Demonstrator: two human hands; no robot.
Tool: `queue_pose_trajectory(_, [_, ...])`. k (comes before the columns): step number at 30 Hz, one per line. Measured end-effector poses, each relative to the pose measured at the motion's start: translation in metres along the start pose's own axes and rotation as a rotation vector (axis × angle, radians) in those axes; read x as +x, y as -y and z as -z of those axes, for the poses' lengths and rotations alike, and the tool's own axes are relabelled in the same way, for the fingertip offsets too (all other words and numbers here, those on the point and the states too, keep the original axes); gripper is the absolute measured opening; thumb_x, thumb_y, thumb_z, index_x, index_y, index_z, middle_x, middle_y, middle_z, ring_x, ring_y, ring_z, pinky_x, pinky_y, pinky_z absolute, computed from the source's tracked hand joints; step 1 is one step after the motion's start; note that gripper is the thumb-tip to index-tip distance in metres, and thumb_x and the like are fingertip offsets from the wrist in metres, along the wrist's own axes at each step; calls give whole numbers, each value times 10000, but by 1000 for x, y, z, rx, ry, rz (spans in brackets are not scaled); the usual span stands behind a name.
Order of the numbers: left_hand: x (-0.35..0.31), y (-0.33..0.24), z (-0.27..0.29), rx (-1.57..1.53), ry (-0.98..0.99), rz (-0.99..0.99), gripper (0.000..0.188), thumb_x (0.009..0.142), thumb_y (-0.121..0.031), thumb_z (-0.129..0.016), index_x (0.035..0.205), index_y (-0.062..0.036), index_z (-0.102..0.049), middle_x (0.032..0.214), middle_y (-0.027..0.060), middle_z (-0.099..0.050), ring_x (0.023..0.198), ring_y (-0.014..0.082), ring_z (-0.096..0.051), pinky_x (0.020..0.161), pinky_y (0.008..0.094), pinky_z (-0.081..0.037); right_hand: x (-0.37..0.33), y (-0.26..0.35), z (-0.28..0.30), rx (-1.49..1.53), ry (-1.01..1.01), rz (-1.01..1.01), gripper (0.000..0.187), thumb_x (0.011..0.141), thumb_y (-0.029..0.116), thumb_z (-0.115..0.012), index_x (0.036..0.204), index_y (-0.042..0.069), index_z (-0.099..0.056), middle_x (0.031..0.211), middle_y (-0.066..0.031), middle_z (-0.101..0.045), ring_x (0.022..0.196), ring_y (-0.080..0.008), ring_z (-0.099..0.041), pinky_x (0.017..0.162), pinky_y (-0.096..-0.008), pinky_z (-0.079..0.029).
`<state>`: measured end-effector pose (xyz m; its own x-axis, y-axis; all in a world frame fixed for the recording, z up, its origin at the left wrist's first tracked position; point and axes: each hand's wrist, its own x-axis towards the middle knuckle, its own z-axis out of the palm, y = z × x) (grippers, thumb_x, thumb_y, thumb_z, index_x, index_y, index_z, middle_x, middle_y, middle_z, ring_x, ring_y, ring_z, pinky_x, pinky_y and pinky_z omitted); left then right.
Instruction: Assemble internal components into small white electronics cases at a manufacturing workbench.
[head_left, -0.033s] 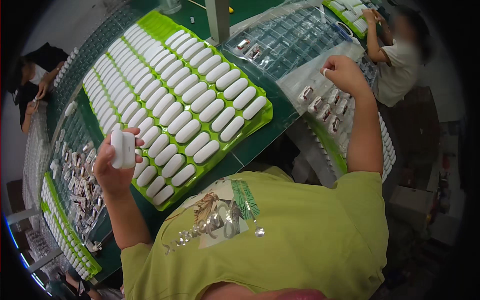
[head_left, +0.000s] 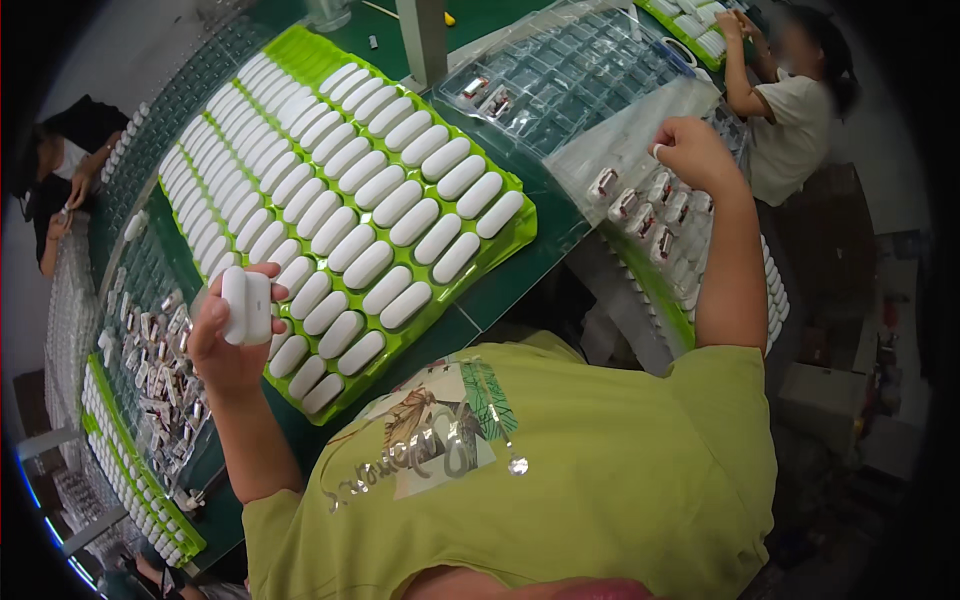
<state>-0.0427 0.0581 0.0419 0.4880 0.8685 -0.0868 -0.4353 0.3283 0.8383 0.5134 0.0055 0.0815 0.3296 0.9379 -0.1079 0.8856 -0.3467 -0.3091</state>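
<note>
My left hand [head_left: 228, 350] is closed around a white earbud charging case [head_left: 247, 306], held upright with its side toward me. It is above the near left edge of a green tray [head_left: 520, 235] that carries rows of white rounded cases [head_left: 400, 202]. Over at the right my right hand [head_left: 697, 155] is bent with its fingers curled in. Whatever it may pinch is hidden. Beneath it lies a clear plastic sheet [head_left: 600, 150] over a tray of small white parts with reddish metal bits [head_left: 643, 218].
Loose small parts [head_left: 165, 385] are heaped in a clear tray on the left. A clear compartment tray [head_left: 570, 70] lies at the back right. A metal post [head_left: 423, 40] rises behind the green tray. Co-workers sit at the far left [head_left: 70, 165] and far right [head_left: 800, 110].
The view has shifted slightly, so the trays appear a little further left. Both hands keep almost the same pose, and the white case is still in my left hand.
</note>
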Motion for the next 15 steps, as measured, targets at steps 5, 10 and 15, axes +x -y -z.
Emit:
queue_pose_trajectory(5, [0, 17, -12, -28, 73, -13, 656, 888, -271, -599, 1370, 105, -359, 1391, 345, -396, 1186, 389, -548, 820, 393, -590, -38, -119, 7, -290, -133, -317, 208, 728, 218, -659, 823, 38, -701, 848, -171, -687, 819, -339, -664, 756, -417, -516])
queue_pose_trajectory(10, [3, 23, -21, 100, 58, -50, 717, 790, -32, -674, 1402, 94, -320, 1414, 311, -394, 1239, 372, -528, 954, 404, -554, -54, -147, -16, -156, -235, -476, 237, 719, 226, -641, 880, 80, -735, 903, -183, -690, 867, -365, -656, 801, -437, -521])
queue_pose_trajectory(15, [1, 30, -35, 157, 21, -50, 692, 780, -18, -663, 1385, 81, -341, 1405, 290, -415, 1220, 350, -548, 944, 399, -560, -39, -132, -41, -504, -284, -573, 355, 732, 258, -656, 1005, 46, -736, 1081, -149, -688, 1043, -346, -619, 908, -424, -493])
